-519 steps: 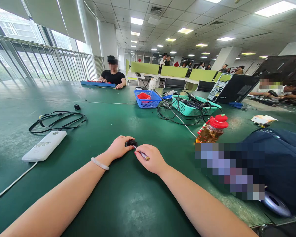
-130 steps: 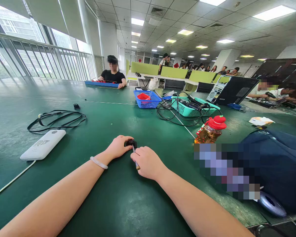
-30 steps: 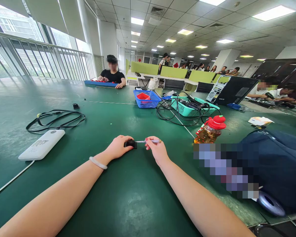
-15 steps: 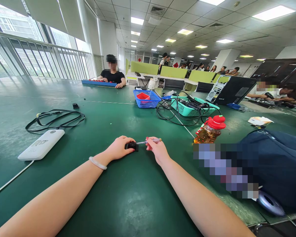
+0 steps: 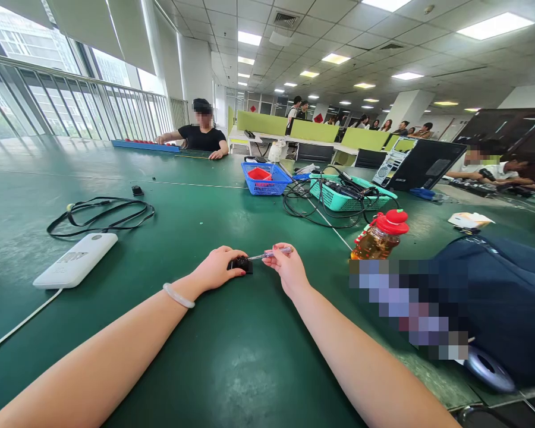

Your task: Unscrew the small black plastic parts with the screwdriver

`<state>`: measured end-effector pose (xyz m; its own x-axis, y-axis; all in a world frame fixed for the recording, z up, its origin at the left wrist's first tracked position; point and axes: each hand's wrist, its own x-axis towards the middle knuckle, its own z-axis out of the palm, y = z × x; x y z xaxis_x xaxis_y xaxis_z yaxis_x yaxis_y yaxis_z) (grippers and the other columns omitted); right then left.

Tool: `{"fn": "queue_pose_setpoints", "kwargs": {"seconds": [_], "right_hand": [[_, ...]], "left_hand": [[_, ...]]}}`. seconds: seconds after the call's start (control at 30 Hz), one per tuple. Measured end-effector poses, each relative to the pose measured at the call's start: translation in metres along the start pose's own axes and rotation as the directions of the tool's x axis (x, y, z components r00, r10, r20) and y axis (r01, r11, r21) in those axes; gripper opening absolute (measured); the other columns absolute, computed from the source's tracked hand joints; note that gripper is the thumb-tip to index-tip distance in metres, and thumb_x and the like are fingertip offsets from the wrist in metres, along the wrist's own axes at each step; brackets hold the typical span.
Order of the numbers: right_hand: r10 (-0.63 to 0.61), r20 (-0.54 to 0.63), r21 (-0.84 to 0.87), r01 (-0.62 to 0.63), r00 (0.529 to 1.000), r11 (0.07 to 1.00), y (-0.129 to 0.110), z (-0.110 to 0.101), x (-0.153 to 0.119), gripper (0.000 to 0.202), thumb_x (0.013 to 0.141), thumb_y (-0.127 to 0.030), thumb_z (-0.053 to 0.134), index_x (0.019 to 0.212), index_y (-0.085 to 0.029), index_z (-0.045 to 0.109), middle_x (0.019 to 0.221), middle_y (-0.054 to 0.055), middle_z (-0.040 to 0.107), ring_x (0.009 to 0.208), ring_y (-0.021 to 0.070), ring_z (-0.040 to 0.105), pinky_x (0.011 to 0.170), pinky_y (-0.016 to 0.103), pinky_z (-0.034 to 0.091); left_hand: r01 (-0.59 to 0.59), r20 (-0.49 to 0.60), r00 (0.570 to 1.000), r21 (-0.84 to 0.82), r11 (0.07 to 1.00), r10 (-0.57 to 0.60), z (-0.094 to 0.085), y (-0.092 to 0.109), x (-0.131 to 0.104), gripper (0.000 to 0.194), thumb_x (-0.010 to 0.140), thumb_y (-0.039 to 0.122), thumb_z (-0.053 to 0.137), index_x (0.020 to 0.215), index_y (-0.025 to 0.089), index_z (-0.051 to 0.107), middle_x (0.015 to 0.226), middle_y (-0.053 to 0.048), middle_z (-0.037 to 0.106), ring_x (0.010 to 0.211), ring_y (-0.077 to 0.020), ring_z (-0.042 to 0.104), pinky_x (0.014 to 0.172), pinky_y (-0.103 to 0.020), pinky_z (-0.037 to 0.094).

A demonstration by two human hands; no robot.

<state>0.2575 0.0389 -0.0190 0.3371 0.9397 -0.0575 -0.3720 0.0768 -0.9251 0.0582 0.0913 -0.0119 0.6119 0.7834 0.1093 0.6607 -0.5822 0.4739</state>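
On the green tabletop (image 5: 245, 333), my left hand (image 5: 216, 267) grips a small black part (image 5: 241, 265), whose exact kind I cannot make out. My fingers and thumb close around its left side. My right hand (image 5: 289, 270) pinches a screwdriver (image 5: 276, 252) with a clear handle. Its thin metal shaft points left and its tip meets the top right of the black part. The handle end is tilted slightly up.
A white power bank (image 5: 76, 260) with a cable lies left. Ahead stand a blue basket (image 5: 267, 185) and a green basket (image 5: 339, 199) with black cables. To the right are a red-capped bottle (image 5: 378, 238) and a dark backpack (image 5: 494, 297). A person (image 5: 201, 137) sits opposite.
The screwdriver's handle end has risen slightly, so its shaft is more slanted. My left hand still holds the black part. The person opposite has slid a long blue tray to the left.
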Motion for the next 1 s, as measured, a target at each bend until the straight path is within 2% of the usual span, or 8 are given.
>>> {"fn": "queue_pose_setpoints", "kwargs": {"seconds": [0.1, 0.37, 1.0], "right_hand": [[0.012, 0.010, 0.020, -0.012, 1.000, 1.000, -0.0008, 0.0005, -0.0006, 0.026, 0.076, -0.032, 0.075, 0.083, -0.021, 0.053, 0.073, 0.001, 0.073, 0.060, 0.0127, 0.069, 0.066, 0.028, 0.059], [0.023, 0.012, 0.059, -0.024, 1.000, 0.998, 0.0007, -0.0007, 0.0005, 0.019, 0.079, -0.026, 0.072, 0.083, -0.020, 0.053, 0.073, 0.002, 0.074, 0.059, 0.0128, 0.069, 0.067, 0.027, 0.059], [-0.001, 0.009, 0.098, 0.000, 1.000, 0.995, -0.0009, -0.0012, 0.0010, 0.028, 0.073, -0.030, 0.077, 0.079, -0.021, 0.052, 0.071, 0.002, 0.074, 0.059, 0.0139, 0.069, 0.068, 0.029, 0.059]], "left_hand": [[-0.004, -0.003, 1.000, 0.004, 1.000, 0.004, -0.0002, 0.0007, -0.0003, 0.043, 0.081, 0.043, 0.062, 0.121, 0.029, 0.062, 0.110, -0.008, 0.064, 0.107, -0.0275, 0.058, 0.097, -0.043, 0.046], [-0.028, -0.024, 0.999, 0.007, 1.000, 0.029, 0.0002, 0.0006, -0.0006, 0.041, 0.081, 0.043, 0.062, 0.120, 0.029, 0.063, 0.108, -0.007, 0.066, 0.105, -0.0272, 0.058, 0.096, -0.042, 0.046], [-0.033, -0.022, 0.999, -0.005, 0.999, 0.033, 0.0002, 0.0015, -0.0010, 0.040, 0.081, 0.041, 0.061, 0.119, 0.029, 0.063, 0.108, -0.007, 0.066, 0.107, -0.0279, 0.058, 0.097, -0.043, 0.046]]}}
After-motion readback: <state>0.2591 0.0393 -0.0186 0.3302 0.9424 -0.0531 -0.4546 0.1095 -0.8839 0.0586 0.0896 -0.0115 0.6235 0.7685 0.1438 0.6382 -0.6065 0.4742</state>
